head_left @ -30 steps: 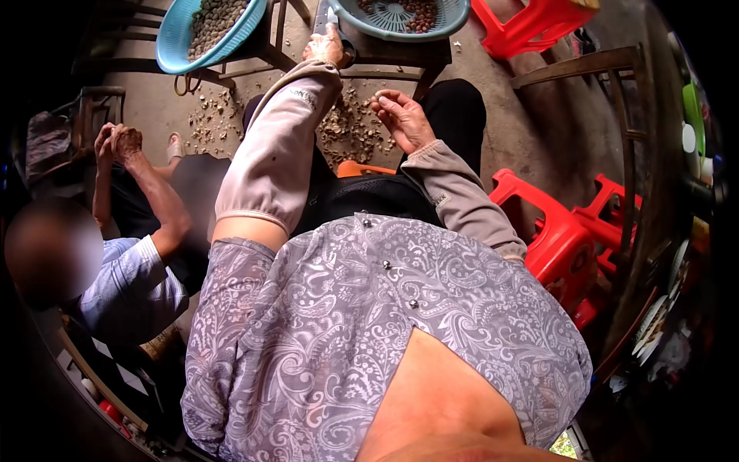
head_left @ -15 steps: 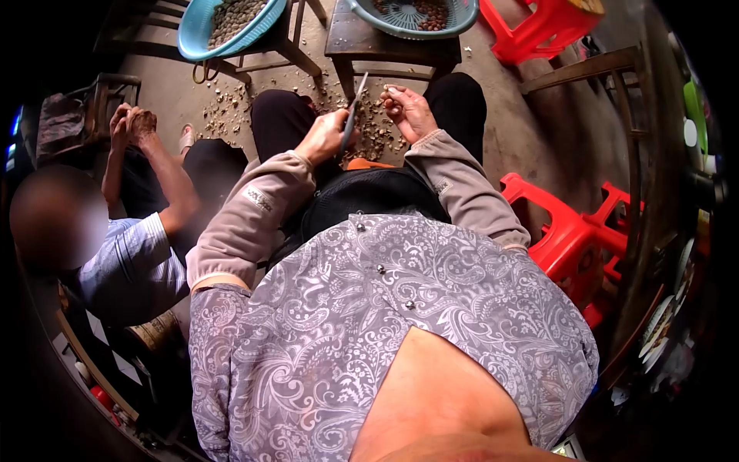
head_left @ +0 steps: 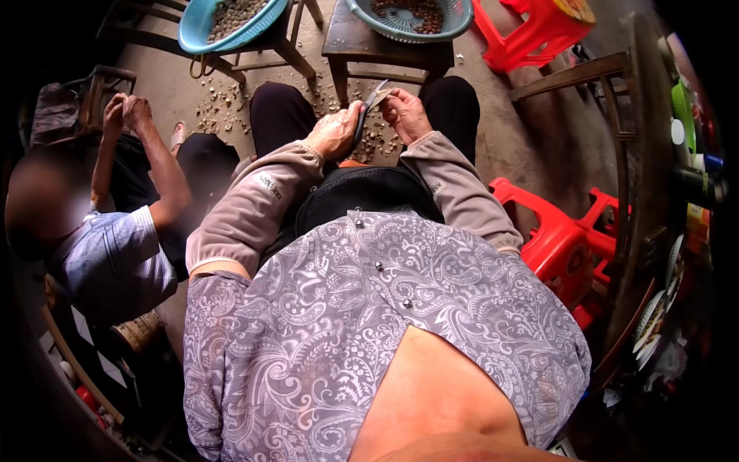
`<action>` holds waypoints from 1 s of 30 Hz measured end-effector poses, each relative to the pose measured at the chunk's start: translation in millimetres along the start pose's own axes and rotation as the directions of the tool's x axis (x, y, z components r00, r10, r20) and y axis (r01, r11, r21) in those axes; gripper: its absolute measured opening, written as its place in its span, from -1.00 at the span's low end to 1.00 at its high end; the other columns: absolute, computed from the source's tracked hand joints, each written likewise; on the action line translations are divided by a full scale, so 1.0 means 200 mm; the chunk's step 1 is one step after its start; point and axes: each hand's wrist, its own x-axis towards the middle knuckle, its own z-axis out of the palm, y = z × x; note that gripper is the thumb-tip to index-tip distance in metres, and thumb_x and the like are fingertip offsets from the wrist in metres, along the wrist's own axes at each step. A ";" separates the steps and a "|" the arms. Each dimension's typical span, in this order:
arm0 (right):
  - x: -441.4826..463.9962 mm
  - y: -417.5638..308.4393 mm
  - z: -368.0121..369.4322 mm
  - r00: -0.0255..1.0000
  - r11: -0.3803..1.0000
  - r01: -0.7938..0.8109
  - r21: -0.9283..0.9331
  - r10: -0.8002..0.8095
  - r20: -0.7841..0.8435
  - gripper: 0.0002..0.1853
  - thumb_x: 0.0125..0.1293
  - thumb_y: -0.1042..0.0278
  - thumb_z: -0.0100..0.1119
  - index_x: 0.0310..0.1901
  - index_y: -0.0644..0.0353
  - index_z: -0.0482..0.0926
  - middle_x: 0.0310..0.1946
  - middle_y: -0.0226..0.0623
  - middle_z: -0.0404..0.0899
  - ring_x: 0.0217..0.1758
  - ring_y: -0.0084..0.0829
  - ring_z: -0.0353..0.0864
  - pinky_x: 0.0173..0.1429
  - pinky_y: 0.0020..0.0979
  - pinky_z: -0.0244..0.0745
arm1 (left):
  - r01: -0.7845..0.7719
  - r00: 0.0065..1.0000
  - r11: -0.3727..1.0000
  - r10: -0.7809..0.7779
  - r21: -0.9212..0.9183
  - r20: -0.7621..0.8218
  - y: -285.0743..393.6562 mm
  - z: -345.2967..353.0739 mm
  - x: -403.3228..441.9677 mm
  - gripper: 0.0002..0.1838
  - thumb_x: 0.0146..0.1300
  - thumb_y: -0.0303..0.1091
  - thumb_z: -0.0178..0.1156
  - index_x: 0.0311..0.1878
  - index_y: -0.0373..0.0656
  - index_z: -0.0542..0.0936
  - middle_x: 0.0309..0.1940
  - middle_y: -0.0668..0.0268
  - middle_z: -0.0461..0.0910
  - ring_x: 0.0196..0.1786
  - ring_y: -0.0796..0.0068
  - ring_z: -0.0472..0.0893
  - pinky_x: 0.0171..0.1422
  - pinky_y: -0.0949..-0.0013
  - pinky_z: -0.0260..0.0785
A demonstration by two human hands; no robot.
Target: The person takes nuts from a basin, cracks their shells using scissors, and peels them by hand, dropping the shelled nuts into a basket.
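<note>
My left hand point(head_left: 331, 134) is closed around the dark handles of a pair of scissors point(head_left: 360, 122), whose thin metal blade points up and away from me. Close beside it, my right hand point(head_left: 406, 115) pinches a small tan piece point(head_left: 379, 98) against the blade. What this piece is, I cannot make out; it may be a nut or bit of shell. Both hands are above the floor between my knees, where many pale shell fragments point(head_left: 372, 146) lie.
A blue basin point(head_left: 265, 29) of small brownish nuts rests on a chair ahead left. On a wooden stool point(head_left: 346, 42) stands a basket point(head_left: 462, 21) with reddish-brown nuts. Red plastic stools point(head_left: 523, 202) are on the right. Another person point(head_left: 115, 254) sits at my left, hands together.
My hands have come together: the right hand has moved left to the scissors, and its small piece now meets the blade. The scissors have tilted to the right. The view has shifted slightly.
</note>
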 end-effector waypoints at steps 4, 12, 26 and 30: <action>0.00 -0.01 0.00 1.000 1.000 -0.009 -0.007 0.009 -0.011 -0.96 0.31 0.52 0.07 -0.24 0.25 0.49 -0.45 -0.42 0.52 -0.51 -0.65 0.39 -0.45 -0.64 0.27 | -0.045 0.999 0.999 0.045 -0.015 -0.003 0.01 -0.01 -0.03 -0.62 0.32 -0.34 -0.06 0.14 -0.31 0.23 -0.38 -0.18 0.55 -0.26 -0.16 0.57 -0.20 -0.02 0.36; 0.03 0.03 0.00 0.996 0.998 -0.053 -0.044 0.050 -0.078 -0.96 0.27 0.52 0.12 -0.25 0.23 0.50 -0.47 -0.41 0.51 -0.51 -0.65 0.40 -0.46 -0.63 0.29 | -0.040 0.999 0.992 0.036 -0.117 -0.032 -0.05 0.10 -0.05 -0.53 0.19 -0.39 0.12 0.12 -0.34 0.23 -0.48 -0.10 0.56 -0.38 -0.10 0.60 -0.34 0.04 0.39; 0.07 0.06 -0.01 0.994 0.994 -0.079 0.079 0.084 -0.072 -0.91 0.35 0.43 0.09 -0.17 0.24 0.52 -0.34 -0.33 0.61 -0.40 -0.63 0.50 -0.38 -0.66 0.37 | 0.183 0.983 0.847 -0.143 -0.498 0.118 -0.08 0.06 -0.03 -0.52 0.21 -0.35 0.08 0.16 -0.27 0.23 -0.30 -0.01 0.56 -0.22 0.17 0.61 -0.18 0.21 0.42; 0.07 0.06 0.00 0.997 0.995 -0.069 0.071 0.072 -0.039 -0.92 0.35 0.43 0.10 -0.18 0.21 0.51 -0.34 -0.34 0.60 -0.42 -0.63 0.50 -0.40 -0.66 0.36 | 0.133 0.990 0.924 -0.110 -0.358 0.083 -0.09 0.09 -0.02 -0.41 0.19 -0.40 0.07 0.27 -0.25 0.13 -0.31 -0.07 0.54 -0.23 -0.03 0.59 -0.16 0.12 0.39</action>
